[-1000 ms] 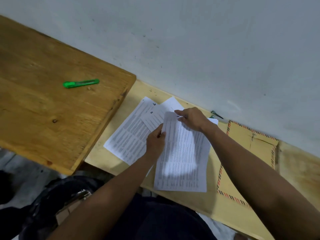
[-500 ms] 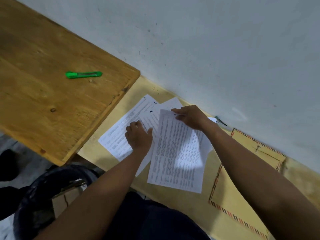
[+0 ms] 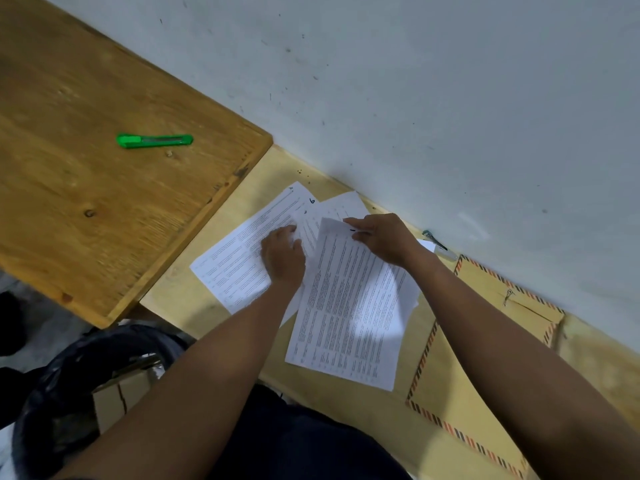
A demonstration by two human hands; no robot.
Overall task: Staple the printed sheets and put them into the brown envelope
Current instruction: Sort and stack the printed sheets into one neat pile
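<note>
Several printed sheets lie fanned out on the pale bench (image 3: 194,299). My right hand (image 3: 384,240) pinches the top edge of a small stack of printed sheets (image 3: 349,317) that hangs toward me. My left hand (image 3: 282,258) presses its fingertips on a loose printed sheet (image 3: 232,268) lying to the left, with further sheets overlapping beneath. The brown envelope (image 3: 467,386) with a striped border lies flat on the right, partly under my right forearm. A stapler (image 3: 436,242) peeks out by the wall behind my right hand.
A darker wooden table (image 3: 86,188) stands higher on the left, with a green utility knife (image 3: 154,140) on it. A bin lined with a black bag (image 3: 69,386) holding cardboard sits below left. A pale wall (image 3: 450,98) runs close behind the bench.
My left hand has moved left, from the edge of the held stack onto the loose sheet. My right hand has kept its grip on the stack's top edge.
</note>
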